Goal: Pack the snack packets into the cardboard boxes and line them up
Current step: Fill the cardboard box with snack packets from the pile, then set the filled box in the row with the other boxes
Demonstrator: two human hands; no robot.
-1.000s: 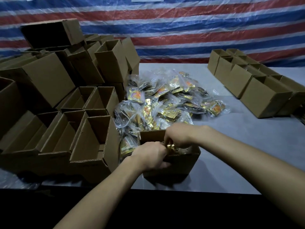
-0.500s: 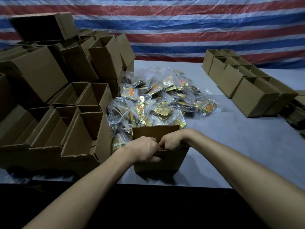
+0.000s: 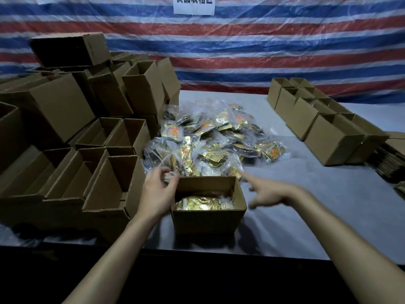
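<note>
An open cardboard box [image 3: 206, 220] stands near the table's front edge, with gold snack packets [image 3: 203, 204] lying inside it. Behind it spreads a heap of clear and gold snack packets [image 3: 210, 141]. My left hand [image 3: 158, 189] is at the box's left wall, fingers apart and reaching into the near edge of the heap; it grips nothing that I can see. My right hand [image 3: 266, 189] hovers to the right of the box, index finger stretched toward the heap, empty.
Many empty open boxes [image 3: 72, 137] are stacked at the left. A line of boxes [image 3: 315, 126] runs along the right side of the grey table [image 3: 306, 216]. Flattened cardboard [image 3: 392, 163] lies at the far right. A striped tarp [image 3: 241, 44] hangs behind.
Both hands were together over the box, pressing packets in. They have come off it: the left moved to the heap at the box's left, the right swung out to the right.
</note>
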